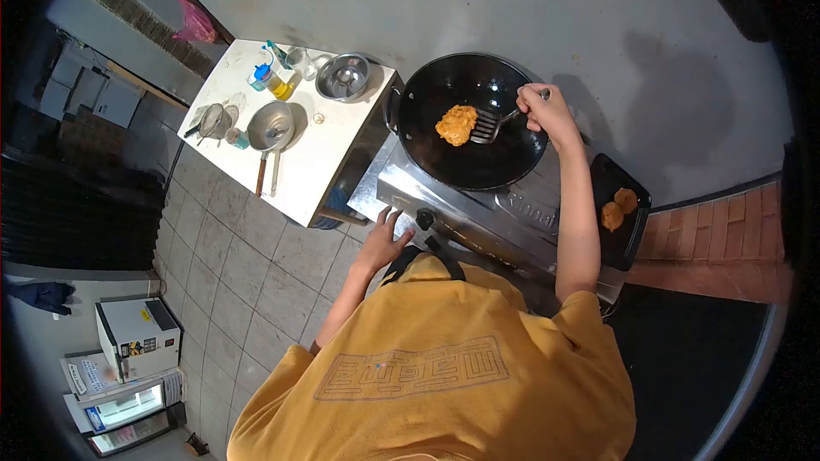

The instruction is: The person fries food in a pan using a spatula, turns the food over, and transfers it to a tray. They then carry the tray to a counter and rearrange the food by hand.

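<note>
Side table (316, 162), white top, far left, butted up against the stove. On it: yellow oil bottle (278, 81) at the back, steel bowl (343, 77) beside it, large strainer (272, 126) with a long handle in the middle, smaller strainer (212, 119) near the left edge.

Left hand (380, 239) comes next. It lies flat on the front edge of the steel stove (401, 183), fingers spread, nothing in it. Black knob (423, 220) is just beside it to the right.

Black wok (504, 158) sits on top of the stove, one side handle toward the table. Orange fried piece (457, 124) lies in the wok, left of centre. Slotted spatula (485, 125) has its head against the right edge of that piece; can't tell whether the blade is under it or only touching.

Right hand (542, 111) is over the wok's right rim, fingers wrapped tight round the spatula handle, arm stretched out over the stove.

Black tray (628, 239) is right of the stove, next to the right forearm. Two more fried pieces (612, 215) lie on it, touching each other. Brick paving (726, 239) runs along the far right.
</note>
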A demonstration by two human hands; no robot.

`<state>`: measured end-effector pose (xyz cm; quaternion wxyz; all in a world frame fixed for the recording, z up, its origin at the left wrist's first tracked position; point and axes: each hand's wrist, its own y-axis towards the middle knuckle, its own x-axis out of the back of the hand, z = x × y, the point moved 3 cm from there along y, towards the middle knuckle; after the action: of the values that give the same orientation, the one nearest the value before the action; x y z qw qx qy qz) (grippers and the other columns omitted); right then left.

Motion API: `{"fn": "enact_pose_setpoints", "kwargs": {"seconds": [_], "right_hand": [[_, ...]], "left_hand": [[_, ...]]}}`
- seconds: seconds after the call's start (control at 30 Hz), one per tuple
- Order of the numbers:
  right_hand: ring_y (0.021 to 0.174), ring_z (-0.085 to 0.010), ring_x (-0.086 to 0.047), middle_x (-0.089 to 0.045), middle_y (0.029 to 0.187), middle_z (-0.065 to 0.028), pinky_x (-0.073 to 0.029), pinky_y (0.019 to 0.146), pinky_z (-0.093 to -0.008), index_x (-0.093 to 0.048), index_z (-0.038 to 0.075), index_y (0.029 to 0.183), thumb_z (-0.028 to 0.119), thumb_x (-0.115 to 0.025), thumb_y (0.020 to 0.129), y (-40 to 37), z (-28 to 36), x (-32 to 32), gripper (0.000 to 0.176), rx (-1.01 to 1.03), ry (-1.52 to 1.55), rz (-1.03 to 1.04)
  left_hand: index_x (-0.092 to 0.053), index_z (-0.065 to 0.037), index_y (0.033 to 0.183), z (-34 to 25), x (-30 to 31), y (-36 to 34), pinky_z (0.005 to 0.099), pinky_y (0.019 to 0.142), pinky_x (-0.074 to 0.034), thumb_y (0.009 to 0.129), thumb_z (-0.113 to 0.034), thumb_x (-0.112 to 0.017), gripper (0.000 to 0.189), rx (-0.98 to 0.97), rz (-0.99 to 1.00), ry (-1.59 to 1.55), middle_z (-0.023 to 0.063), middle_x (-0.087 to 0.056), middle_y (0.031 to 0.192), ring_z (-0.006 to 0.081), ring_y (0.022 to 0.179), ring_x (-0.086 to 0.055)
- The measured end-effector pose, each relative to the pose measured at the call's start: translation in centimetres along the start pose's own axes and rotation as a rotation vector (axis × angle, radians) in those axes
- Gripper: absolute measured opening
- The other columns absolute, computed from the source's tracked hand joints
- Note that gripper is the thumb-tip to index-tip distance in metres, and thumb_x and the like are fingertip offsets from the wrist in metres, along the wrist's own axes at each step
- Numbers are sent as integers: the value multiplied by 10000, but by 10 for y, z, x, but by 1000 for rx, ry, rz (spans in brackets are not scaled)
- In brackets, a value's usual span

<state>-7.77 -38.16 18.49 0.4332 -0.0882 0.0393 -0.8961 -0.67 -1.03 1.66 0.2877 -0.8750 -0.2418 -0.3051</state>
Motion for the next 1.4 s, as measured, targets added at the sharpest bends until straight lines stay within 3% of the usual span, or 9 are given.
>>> {"fn": "enact_pose_setpoints", "kwargs": {"seconds": [0.27,0.47,0.53,0.63,0.73,0.93,1.03,1.17,1.4], "right_hand": [[451,-18,-319,-468,624,30,-258,396,-223,-519,64,666,176,-543,906,3,25,-11,266,-5,-38,7],[451,-21,-318,-458,612,32,-250,394,-227,-500,64,635,181,-539,876,20,31,-30,271,13,-54,33],[450,-23,-320,-453,606,33,-249,394,-229,-493,64,623,177,-536,866,28,26,-35,272,20,-43,65],[534,-63,-437,-521,613,36,-382,458,-245,-547,71,631,244,-568,844,35,17,-39,275,9,-107,99],[564,-66,-472,-550,643,27,-412,487,-252,-591,65,677,266,-587,846,34,17,-31,263,-11,-150,54],[530,-87,-493,-579,642,11,-399,464,-266,-632,30,723,288,-606,844,17,43,21,286,26,-332,-59],[508,-126,-506,-573,589,-34,-420,502,-306,-620,-11,683,276,-602,822,10,48,31,319,48,-489,-135],[554,-177,-570,-595,575,-66,-481,634,-331,-640,-12,696,307,-600,815,3,40,29,343,7,-573,-103],[560,-184,-587,-616,583,-72,-483,634,-352,-644,4,679,311,-605,816,5,22,15,338,-41,-585,-43]], "left_hand": [[-476,-19,1391,-10,1,-1,476,1039,-439,940,-471,-589,648,-10,6,-49,248,-392,1483,444,1252,-518],[-502,-15,1367,-18,4,-1,400,953,-505,956,-485,-592,631,-34,47,-20,207,-452,1436,334,1135,-624],[-539,-6,1328,-24,7,-5,394,917,-517,960,-480,-589,602,25,119,-67,208,-550,1348,318,1072,-659],[-592,-13,1270,-28,10,-8,391,877,-527,968,-481,-573,558,3,144,-77,202,-660,1190,309,1004,-685],[-640,-18,1198,-37,18,-17,393,854,-530,974,-492,-555,531,55,221,-56,192,-707,1081,312,964,-694],[-715,-6,1041,-22,3,-12,410,779,-528,956,-464,-574,487,73,121,-31,170,-732,919,318,856,-700],[-717,5,922,-17,-14,7,450,801,-531,919,-468,-607,485,89,3,-1,226,-711,888,381,878,-690],[-723,-24,902,-8,-31,31,465,764,-540,891,-473,-642,456,97,-74,25,220,-711,885,396,859,-683],[-723,-25,904,1,-37,38,469,766,-541,877,-427,-660,408,123,-109,66,213,-711,882,389,862,-687]]}}
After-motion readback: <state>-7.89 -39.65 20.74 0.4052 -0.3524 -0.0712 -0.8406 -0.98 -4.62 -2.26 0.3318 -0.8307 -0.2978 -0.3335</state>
